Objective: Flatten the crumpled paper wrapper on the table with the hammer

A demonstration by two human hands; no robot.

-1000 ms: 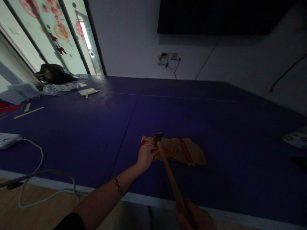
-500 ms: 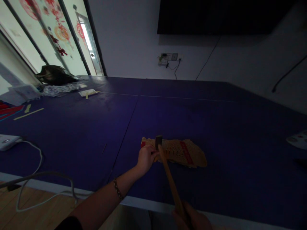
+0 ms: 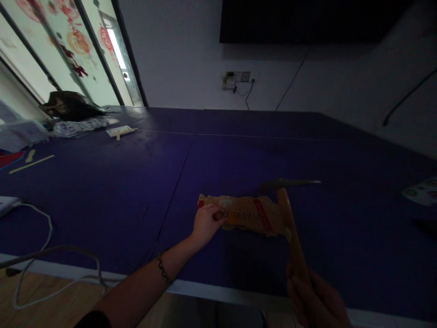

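Note:
A tan, rough-edged flat piece with red bands (image 3: pixel 246 227) lies on the purple table (image 3: pixel 307 155); its material is hard to make out in the dim light. Several thin, dark upright marks, perhaps nails, run in a row along its middle. My left hand (image 3: pixel 208 222) rests at its left end, thumb and fingers pinched; what sits between them is hidden. In my right hand (image 3: pixel 317 296) is a hammer (image 3: pixel 292 228), gripped low on its wooden handle. The hammer's dark head, with a pointed end, is raised over the right part of the tan piece.
A thin dark stick (image 3: pixel 144 212) lies left of the table seam. White cables (image 3: pixel 49 223) run off a power strip (image 3: pixel 7 205) at the left edge. Farther back are a dark bag (image 3: pixel 71 105) and a white packet (image 3: pixel 119 131). A pale patterned item (image 3: pixel 421 191) lies far right.
The hammer has swung up and to the right, away from my left hand, with my right hand moving right too. My left hand stays pinched on the tan piece. The view has shifted slightly.

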